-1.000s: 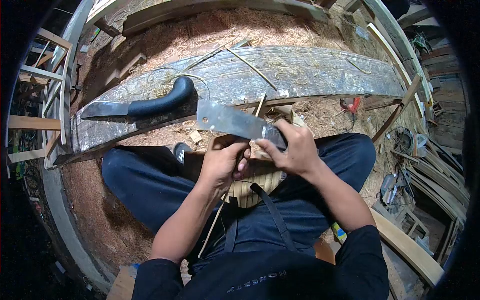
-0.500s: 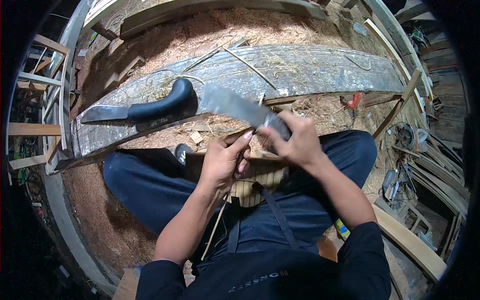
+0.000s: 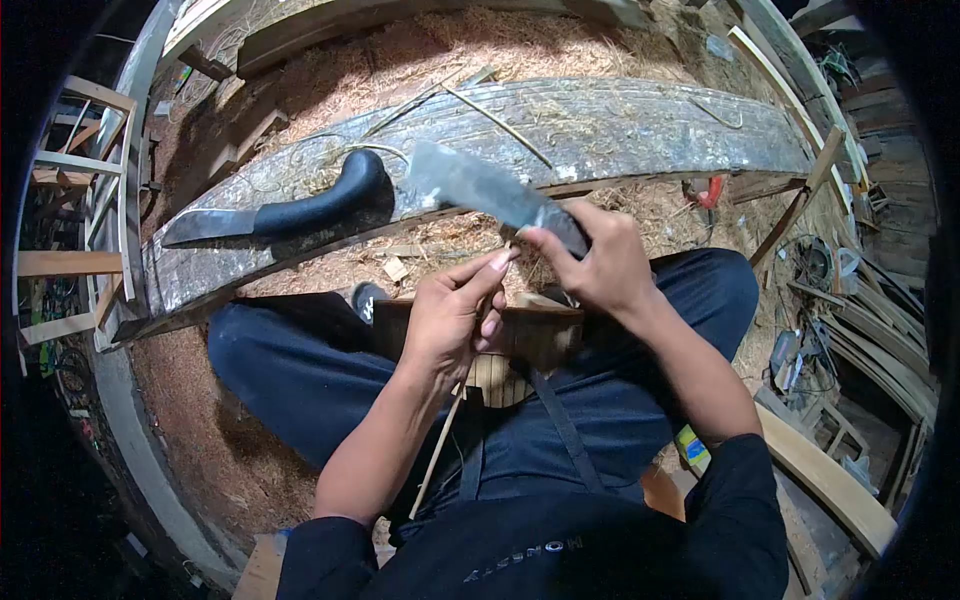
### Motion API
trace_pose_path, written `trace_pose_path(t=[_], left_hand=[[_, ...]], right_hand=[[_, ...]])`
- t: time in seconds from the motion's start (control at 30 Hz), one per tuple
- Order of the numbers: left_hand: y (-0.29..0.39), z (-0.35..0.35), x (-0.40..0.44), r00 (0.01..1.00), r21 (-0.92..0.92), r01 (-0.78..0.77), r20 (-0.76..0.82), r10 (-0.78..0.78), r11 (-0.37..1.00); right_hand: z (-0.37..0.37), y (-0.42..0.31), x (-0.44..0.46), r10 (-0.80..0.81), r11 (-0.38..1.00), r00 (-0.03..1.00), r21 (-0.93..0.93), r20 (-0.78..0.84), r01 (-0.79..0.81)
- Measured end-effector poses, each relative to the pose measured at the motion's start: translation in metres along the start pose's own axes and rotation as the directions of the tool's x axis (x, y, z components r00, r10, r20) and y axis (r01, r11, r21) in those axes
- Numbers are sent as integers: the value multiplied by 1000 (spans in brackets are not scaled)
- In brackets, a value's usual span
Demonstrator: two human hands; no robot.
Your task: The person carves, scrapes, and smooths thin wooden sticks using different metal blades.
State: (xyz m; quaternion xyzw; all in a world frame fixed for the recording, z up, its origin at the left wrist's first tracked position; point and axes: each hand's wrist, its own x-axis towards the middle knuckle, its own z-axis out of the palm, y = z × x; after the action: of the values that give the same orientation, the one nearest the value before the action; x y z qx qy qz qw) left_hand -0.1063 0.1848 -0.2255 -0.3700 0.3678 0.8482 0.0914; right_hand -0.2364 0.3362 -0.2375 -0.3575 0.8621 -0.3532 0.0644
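My right hand is closed round the dark handle of a broad-bladed knife. The blade points up and to the left, in front of my left hand. My left hand pinches a thin wooden strip near its upper end. The strip's lower part trails down past my wrist toward my lap. Both hands are close together above a slatted wooden piece between my legs. A second knife with a curved black handle lies on the long weathered plank.
Thin sticks and shavings are scattered on the plank. Wood shavings cover the floor. A red-handled tool is below the plank's right part. Wooden frames stand at left; stacked wooden strips lie at right.
The knife in my right hand has shifted slightly up and right, and its blade is sharper in view. My left hand still pinches the strip, nearly in the same place.
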Motion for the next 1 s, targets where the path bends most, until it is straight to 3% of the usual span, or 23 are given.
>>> trace_pose_path(t=[0.03,0.1,0.13,0.17,0.23,0.27,0.3,0.37,0.43,0.5,0.57,0.6,0.63,0.77,0.8,0.9,0.93,1.0], left_hand=[[-2,1,1,1000,3,0,8,0,1000],[-6,1,3,989,34,55,-142,-49,998],[-5,0,3,988,34,53,-147,-47,998],[-4,-1,3,994,7,36,-100,-35,999],[-5,-1,2,1000,-50,11,6,-11,999],[-5,2,1,1000,-40,3,-1,-3,999],[-5,2,1,1000,-41,-2,7,2,999],[-7,-3,2,999,26,-4,-43,5,1000],[-8,-3,2,1000,49,0,-3,0,999],[-7,1,2,1000,11,-22,6,22,1000],[-7,1,4,999,40,-8,-50,10,999],[-5,2,4,999,47,-21,-47,23,999],[-5,3,2,998,54,-28,-48,31,998],[-8,4,2,997,26,-11,-82,13,1000],[-8,2,0,999,-2,-30,-36,30,1000],[-5,3,0,999,-37,-42,27,43,998],[-5,5,1,999,6,-16,-28,16,1000],[-4,5,2,999,5,-7,-40,7,1000]], right_hand=[[4,-2,-6,2,1000,1000,-6,-6,-2],[13,-7,-18,-177,984,984,-11,-8,177],[7,-6,-16,-83,996,994,-8,72,84],[2,-3,-9,17,999,999,30,37,-18],[0,4,3,-42,996,997,-77,-65,37],[-3,-4,-6,-9,999,999,-42,33,11],[4,-5,-15,-122,992,992,-18,44,123],[8,-2,-18,-136,991,990,-12,26,136],[0,10,-3,38,999,999,-37,1,-38],[0,3,-7,24,998,1000,-61,-5,-25],[12,-4,-20,-209,978,978,-17,2,209],[2,-6,-17,-84,996,989,-28,124,88],[0,-5,-11,-6,1000,994,6,112,6],[9,-2,-16,-179,982,984,-65,-11,178],[6,1,-17,-105,994,993,-30,47,106],[0,7,-2,7,1000,1000,-27,-3,-7],[-2,-3,-5,-42,998,996,-34,77,45],[3,-2,-12,-123,992,991,-28,42,125]])
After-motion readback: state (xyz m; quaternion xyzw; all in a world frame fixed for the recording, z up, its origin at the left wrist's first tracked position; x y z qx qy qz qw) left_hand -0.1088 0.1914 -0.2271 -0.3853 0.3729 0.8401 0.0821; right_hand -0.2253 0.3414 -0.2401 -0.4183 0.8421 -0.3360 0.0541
